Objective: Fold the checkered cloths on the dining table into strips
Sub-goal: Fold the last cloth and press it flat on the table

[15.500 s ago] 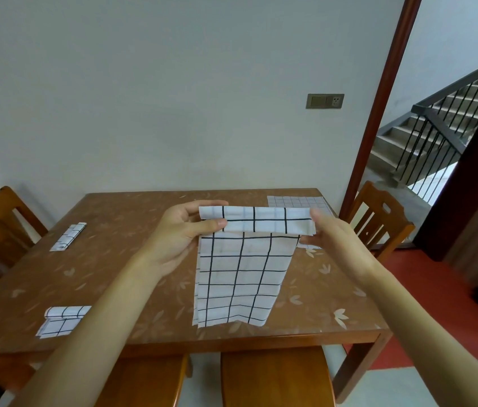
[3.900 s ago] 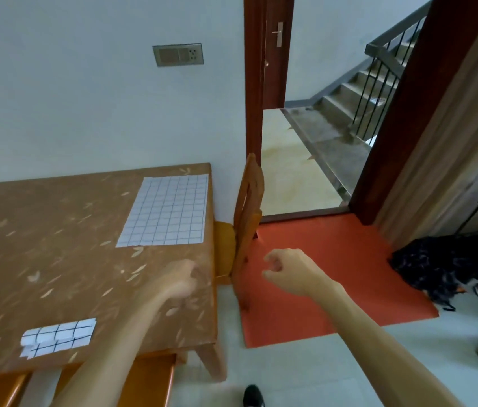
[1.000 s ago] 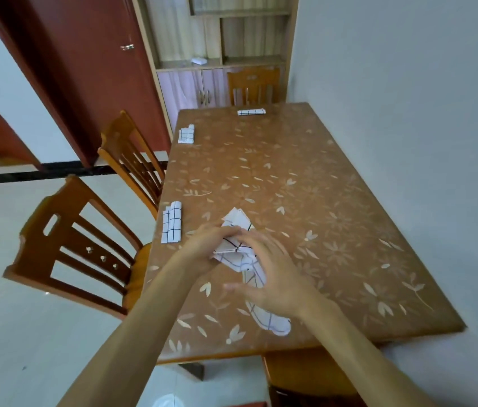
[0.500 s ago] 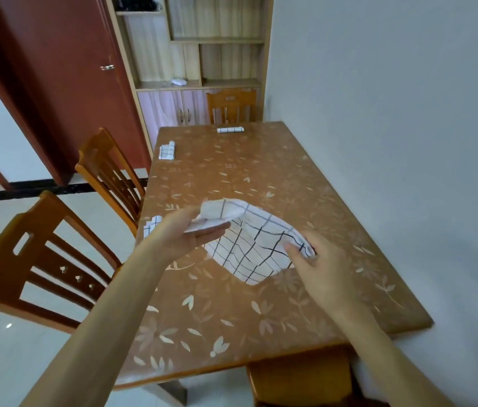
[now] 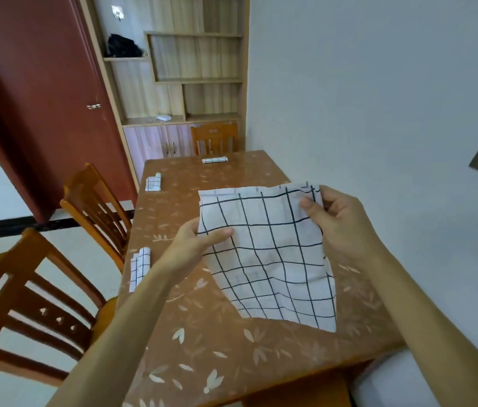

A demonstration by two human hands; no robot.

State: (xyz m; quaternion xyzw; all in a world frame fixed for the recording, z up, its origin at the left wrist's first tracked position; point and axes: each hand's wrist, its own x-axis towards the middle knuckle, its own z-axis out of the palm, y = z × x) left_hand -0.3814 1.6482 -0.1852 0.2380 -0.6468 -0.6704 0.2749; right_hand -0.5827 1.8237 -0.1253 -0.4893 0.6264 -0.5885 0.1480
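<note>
A white cloth with a black grid [image 5: 270, 257] hangs spread open above the near end of the dining table [image 5: 214, 353]. My left hand [image 5: 193, 243] pinches its left edge with thumb on top. My right hand [image 5: 334, 221] pinches its upper right corner. The cloth's lower edge droops toward the tabletop. Three folded checkered strips lie on the table: one at the left edge near me [image 5: 140, 267], one further up the left edge [image 5: 153, 182], one at the far end [image 5: 214, 160].
Two wooden chairs [image 5: 26, 301] [image 5: 96, 210] stand along the table's left side and another chair [image 5: 215, 138] at the far end. A white wall runs along the right. A wooden shelf cabinet [image 5: 190, 83] and a red door [image 5: 35, 107] stand behind.
Both hands have lifted the cloth off the table and pulled it apart, so it went from a crumpled bundle to a spread sheet held in the air.
</note>
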